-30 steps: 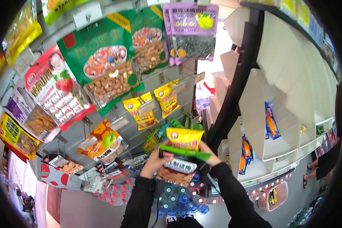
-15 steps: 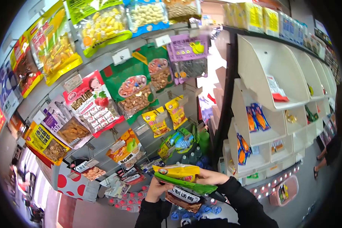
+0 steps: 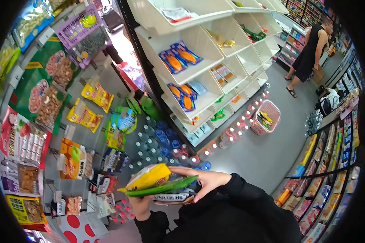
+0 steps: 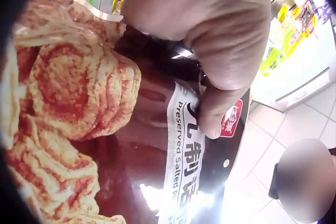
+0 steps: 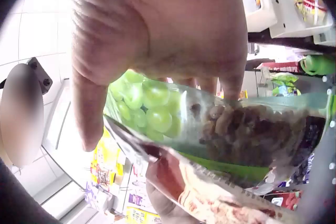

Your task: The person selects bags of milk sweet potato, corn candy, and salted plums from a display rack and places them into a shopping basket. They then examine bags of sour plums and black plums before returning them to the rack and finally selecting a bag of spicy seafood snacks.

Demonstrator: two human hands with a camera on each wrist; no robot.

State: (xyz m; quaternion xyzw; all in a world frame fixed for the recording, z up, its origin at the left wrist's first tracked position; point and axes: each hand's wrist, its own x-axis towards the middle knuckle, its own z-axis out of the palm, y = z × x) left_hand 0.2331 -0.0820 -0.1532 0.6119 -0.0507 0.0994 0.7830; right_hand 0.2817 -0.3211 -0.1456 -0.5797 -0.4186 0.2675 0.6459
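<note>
Basket (image 3: 258, 127) — right of bins (image 3: 247, 60)

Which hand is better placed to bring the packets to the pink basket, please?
Probably the right hand: it grips the packets on the side nearer the pink basket. The left hand holds their far side.

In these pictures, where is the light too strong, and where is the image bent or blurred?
Head view: curved black border, bent shelf lines, and a washed-out gap left of the white bins; left wrist view: white glare low on the plum packet, over part of its label, and a blurred oval at right; right wrist view: washed-out upper left, blurred oval at left.
</note>
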